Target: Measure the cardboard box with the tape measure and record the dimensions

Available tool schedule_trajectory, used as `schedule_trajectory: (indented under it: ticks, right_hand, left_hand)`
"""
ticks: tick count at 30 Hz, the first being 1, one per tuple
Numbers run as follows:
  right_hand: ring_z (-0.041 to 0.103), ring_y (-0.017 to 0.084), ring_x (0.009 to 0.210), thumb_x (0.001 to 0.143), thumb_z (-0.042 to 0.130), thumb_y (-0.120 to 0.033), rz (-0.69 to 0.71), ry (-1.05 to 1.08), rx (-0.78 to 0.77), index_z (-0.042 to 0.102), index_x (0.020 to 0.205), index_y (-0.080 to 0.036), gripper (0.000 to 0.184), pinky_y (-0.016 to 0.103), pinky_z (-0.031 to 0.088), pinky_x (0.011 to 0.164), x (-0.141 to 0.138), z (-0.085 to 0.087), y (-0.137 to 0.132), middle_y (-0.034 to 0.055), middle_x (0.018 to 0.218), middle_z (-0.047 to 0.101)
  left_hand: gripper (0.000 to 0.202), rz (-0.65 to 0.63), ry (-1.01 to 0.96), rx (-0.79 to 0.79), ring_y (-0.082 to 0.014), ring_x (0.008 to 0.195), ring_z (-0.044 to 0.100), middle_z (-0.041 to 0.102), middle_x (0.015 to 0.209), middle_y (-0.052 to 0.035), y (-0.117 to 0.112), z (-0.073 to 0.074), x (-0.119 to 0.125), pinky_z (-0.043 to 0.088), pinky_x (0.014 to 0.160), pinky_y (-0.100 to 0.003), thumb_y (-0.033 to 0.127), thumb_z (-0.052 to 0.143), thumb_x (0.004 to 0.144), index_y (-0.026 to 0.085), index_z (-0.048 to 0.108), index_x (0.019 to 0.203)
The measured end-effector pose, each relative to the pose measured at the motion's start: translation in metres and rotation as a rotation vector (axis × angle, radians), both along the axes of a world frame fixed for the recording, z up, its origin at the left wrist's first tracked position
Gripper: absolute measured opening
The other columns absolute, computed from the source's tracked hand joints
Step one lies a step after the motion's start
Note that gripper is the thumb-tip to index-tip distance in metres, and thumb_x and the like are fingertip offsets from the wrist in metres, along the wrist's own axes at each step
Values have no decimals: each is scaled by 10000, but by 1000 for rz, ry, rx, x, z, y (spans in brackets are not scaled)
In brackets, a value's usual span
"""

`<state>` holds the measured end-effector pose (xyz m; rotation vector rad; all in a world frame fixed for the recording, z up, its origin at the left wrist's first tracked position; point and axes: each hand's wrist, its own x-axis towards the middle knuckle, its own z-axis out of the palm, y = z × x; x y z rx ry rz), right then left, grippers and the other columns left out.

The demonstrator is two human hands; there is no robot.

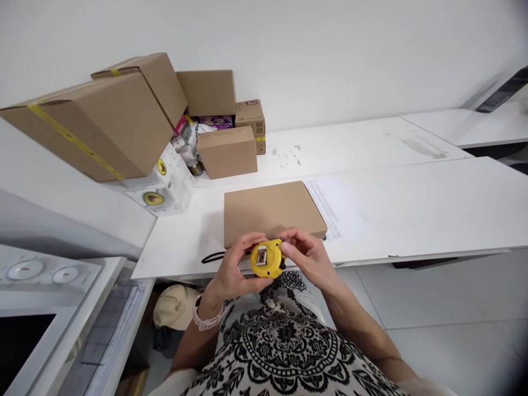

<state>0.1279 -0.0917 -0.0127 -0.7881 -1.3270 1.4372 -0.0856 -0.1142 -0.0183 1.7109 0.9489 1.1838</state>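
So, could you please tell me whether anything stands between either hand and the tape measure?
Nothing visible does: the left hand holds the tape measure directly, and the right hand is right at its opposite edge.

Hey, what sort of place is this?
Looks like a packing or storage workspace, perhaps: taped brown cardboard boxes, a long white table bearing a flat brown cardboard box, and a rounded yellow tape measure.
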Motion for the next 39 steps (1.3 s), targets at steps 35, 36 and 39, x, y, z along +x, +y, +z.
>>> schedule_trajectory:
  ticks: [35,36,39]
  right_hand:
    - [461,108,623,727,752,-489,-434,-154,-264,508,657,-203,382,268,372,600,69,-47,124,-34,653,497]
    - [471,110,645,734,756,-493,-438,-173,-249,526,687,-202,374,269,375,613,67,-46,122,-33,678,511]
    - [510,125,702,732,775,-503,-447,-185,-242,585,811,-206,361,274,394,639,62,-45,118,-23,775,573]
  left_hand:
    - [325,667,-84,-249,-73,381,381,605,527,7,79,3,-87,227,358,-189,483,640,792,188,553,687]
    - [329,655,-82,-246,-74,386,388,602,531,8,80,3,-88,240,359,-189,483,641,795,189,550,679]
    - [330,642,-83,-260,-84,400,414,559,508,28,82,4,-90,278,367,-194,487,649,791,193,554,674]
